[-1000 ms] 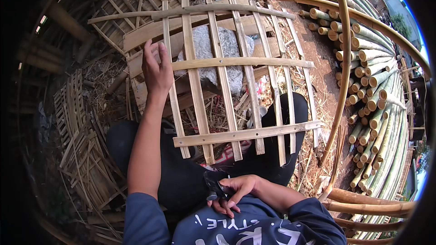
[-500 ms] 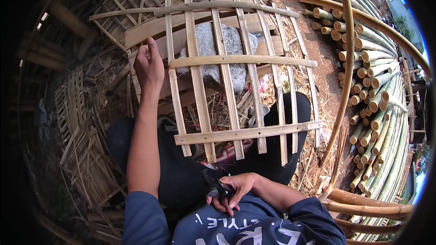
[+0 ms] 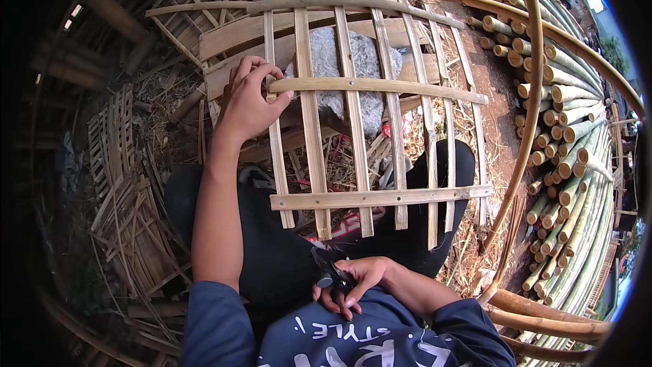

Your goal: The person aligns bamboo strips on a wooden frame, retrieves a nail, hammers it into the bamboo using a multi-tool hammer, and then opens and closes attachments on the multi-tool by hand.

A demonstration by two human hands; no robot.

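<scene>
A bamboo lattice panel (image 3: 380,197) of several long slats nailed to three cross strips lies in front of me. My left hand (image 3: 252,98) is closed on its left edge, thumb and fingers around the end of the middle cross strip (image 3: 407,88). Under the panel, a rough grey stone (image 3: 329,61) shows between the slats. Close to my lap, my right hand (image 3: 356,282) is closed on a dark hammer (image 3: 326,275). The hammer's round striking face shows, while most of its handle is hidden.
Cut bamboo poles (image 3: 574,129) are stacked at the right, behind a curved bamboo pole (image 3: 533,95). Other lattice panels (image 3: 112,143) and loose strips lie at the left. Wooden boards (image 3: 238,35) sit behind the stone. Shavings cover the ground around my legs.
My left hand has gone from raised beside the panel to gripping the end of its middle cross strip. The view has shifted slightly. My right hand stays by my lap with the hammer.
</scene>
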